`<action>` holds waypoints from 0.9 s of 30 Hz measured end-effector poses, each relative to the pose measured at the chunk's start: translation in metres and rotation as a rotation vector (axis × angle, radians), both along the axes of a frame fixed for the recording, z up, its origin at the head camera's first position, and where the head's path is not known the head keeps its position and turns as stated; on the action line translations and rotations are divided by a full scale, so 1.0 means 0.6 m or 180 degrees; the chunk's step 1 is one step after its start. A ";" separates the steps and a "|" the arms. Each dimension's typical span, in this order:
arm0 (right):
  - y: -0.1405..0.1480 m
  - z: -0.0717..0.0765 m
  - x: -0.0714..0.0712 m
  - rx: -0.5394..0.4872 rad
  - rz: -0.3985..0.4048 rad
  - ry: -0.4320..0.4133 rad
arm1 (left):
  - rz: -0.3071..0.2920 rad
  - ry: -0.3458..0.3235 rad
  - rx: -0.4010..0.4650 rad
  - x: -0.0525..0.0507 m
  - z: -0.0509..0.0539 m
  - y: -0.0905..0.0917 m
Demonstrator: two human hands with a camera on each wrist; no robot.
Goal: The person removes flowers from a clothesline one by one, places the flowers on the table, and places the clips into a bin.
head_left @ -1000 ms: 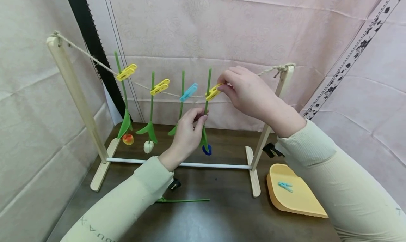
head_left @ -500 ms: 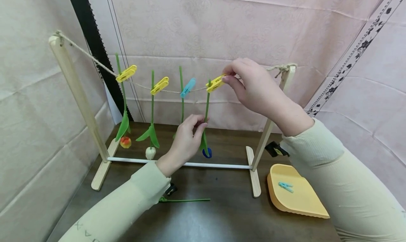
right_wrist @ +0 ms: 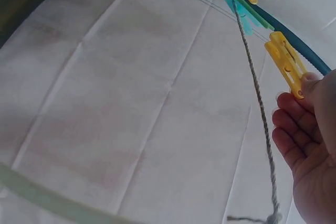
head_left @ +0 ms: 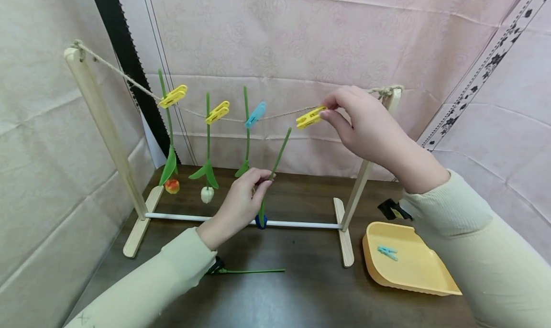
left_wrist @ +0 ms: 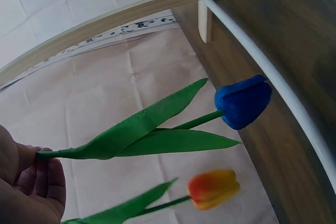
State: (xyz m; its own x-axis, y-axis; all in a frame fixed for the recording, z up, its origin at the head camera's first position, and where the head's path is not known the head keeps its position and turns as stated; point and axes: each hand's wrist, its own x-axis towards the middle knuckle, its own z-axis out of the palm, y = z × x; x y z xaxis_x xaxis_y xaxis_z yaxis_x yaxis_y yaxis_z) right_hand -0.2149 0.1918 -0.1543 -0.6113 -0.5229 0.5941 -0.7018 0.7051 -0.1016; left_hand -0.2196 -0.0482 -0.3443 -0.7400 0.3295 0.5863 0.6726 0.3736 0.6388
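Left thumb and fingers pinch the blue tulip (left_wrist: 139, 129), bloom down, its stem leaning up toward the right. From my remote seat, I see the left hand (head_left: 241, 196) nearest it; the right hand (head_left: 372, 125) pinches a yellow clothespin (head_left: 311, 117). The stem's tip sits below and left of the clothespin, apart, under the rope (head_left: 284, 114).

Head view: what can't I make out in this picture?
All in the head view:
Flower end of the loose stem: behind the left sleeve.
Flower below the blue clip on the rope: behind the left hand.
Handle tips of the held yellow clip: covered by the right hand.
Part of the yellow tray: behind the right sleeve.
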 end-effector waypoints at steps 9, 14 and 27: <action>0.047 -0.052 0.021 0.0157 0.0142 -0.0002 | -0.0058 -0.0036 -0.0663 0.018 -0.010 -0.027; 0.086 -0.112 0.030 0.0227 0.0388 0.0109 | -0.0194 0.0200 -0.1118 0.027 -0.018 -0.035; 0.202 -0.265 0.069 0.0422 -0.0342 -0.0587 | -0.0557 0.0360 -0.1846 0.058 -0.059 -0.043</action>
State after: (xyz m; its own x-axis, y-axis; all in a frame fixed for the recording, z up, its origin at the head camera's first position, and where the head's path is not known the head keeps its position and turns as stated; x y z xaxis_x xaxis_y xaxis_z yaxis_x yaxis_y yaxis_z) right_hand -0.1737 0.3130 -0.3130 -0.7594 -0.5149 0.3977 -0.6002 0.7904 -0.1226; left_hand -0.1848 -0.0743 -0.3795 -0.5897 0.7292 0.3471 0.8071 0.5167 0.2857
